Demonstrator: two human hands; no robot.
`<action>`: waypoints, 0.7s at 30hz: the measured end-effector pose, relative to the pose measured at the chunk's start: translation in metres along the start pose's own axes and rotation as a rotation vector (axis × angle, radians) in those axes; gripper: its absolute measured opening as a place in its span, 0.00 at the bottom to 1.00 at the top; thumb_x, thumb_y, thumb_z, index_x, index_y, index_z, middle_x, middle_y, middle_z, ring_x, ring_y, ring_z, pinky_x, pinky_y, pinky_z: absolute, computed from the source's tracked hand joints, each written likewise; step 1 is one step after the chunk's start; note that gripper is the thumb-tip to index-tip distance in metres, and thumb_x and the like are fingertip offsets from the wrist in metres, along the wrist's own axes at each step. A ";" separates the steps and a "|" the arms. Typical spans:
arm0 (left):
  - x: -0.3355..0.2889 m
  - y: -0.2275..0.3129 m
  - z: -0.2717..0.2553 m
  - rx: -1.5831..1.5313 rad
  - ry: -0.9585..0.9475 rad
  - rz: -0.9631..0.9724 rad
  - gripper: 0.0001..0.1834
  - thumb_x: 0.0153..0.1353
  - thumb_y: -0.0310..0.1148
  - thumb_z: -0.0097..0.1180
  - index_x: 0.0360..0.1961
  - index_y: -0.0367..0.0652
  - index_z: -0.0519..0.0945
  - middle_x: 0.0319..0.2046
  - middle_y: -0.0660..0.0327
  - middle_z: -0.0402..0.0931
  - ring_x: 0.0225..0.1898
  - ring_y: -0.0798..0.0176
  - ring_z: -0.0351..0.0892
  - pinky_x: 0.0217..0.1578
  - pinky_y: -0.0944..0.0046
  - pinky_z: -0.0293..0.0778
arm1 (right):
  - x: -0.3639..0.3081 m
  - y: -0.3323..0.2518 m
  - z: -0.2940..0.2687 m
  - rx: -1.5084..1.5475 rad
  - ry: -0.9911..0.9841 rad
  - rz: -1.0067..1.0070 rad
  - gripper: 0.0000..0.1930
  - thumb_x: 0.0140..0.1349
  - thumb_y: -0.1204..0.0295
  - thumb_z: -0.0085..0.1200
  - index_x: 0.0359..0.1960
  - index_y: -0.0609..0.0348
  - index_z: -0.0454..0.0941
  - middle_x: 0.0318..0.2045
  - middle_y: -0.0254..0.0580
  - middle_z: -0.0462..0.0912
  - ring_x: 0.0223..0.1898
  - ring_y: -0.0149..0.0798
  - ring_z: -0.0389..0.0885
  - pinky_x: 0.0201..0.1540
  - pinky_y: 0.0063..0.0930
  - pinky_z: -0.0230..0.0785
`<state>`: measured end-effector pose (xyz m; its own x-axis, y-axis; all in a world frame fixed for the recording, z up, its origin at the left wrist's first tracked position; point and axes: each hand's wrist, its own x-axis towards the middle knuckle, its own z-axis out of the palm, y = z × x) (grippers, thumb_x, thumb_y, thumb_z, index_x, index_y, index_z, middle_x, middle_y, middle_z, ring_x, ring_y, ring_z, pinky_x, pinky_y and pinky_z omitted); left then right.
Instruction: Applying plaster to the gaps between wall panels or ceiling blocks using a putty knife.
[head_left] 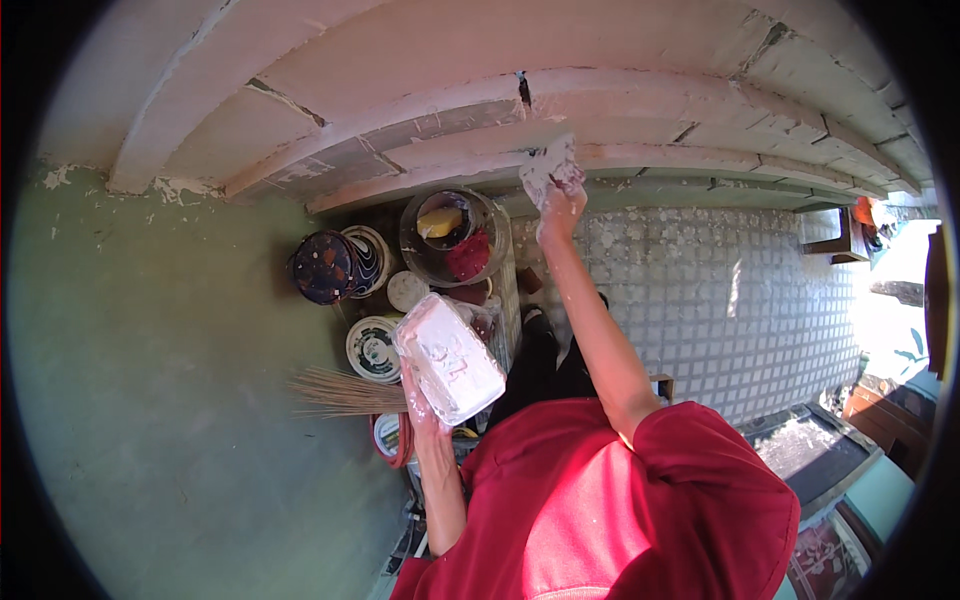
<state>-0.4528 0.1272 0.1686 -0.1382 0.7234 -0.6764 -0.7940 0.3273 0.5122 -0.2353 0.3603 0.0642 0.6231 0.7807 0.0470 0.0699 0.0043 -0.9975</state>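
My left hand (420, 400) grips a white rectangular plastic tub (450, 358) from its left side, low in front of my body. White paste is smeared over the tub, and marks show on its pale face. Stretched up and forward, my right hand (562, 212) is closed on a putty knife (552, 165) coated in whitish paste. The blade is at the pinkish ceiling boards (640, 110), beside a narrow joint; I cannot tell whether it touches. The knife's handle is hidden in my fingers.
Below stand a large round basin (411, 250) with a yellow sponge (438, 222) and a red cloth (468, 257), a dark speckled bucket (322, 267), and a lidded pail (373, 350). A bundle of thin sticks (345, 392) juts left. A green wall (180, 380) flanks them; tiled floor (700, 290) lies right.
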 end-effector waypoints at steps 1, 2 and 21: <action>0.002 -0.001 0.004 0.015 -0.015 0.002 0.32 0.68 0.54 0.41 0.66 0.45 0.61 0.61 0.56 0.67 0.56 0.52 0.74 0.54 0.52 0.74 | 0.000 -0.007 -0.003 0.487 0.025 0.213 0.19 0.52 0.85 0.50 0.48 0.69 0.74 0.44 0.50 0.80 0.42 0.45 0.81 0.42 0.43 0.77; 0.003 -0.002 0.007 0.030 -0.029 0.006 0.32 0.68 0.54 0.41 0.66 0.45 0.61 0.61 0.56 0.67 0.56 0.52 0.73 0.55 0.52 0.74 | 0.001 -0.015 -0.005 0.974 0.048 0.427 0.17 0.55 0.85 0.51 0.48 0.66 0.74 0.45 0.47 0.79 0.42 0.42 0.80 0.43 0.44 0.78; 0.009 -0.009 0.014 0.004 -0.127 -0.058 0.31 0.69 0.52 0.41 0.66 0.45 0.61 0.60 0.56 0.68 0.56 0.53 0.74 0.55 0.52 0.74 | 0.002 -0.100 0.017 0.909 0.352 0.276 0.14 0.55 0.87 0.46 0.42 0.66 0.77 0.35 0.37 0.80 0.34 0.37 0.80 0.40 0.33 0.76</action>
<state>-0.4384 0.1388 0.1654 -0.0155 0.7744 -0.6325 -0.7960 0.3733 0.4765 -0.2547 0.3720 0.1627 0.7325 0.5984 -0.3246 -0.6392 0.4406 -0.6303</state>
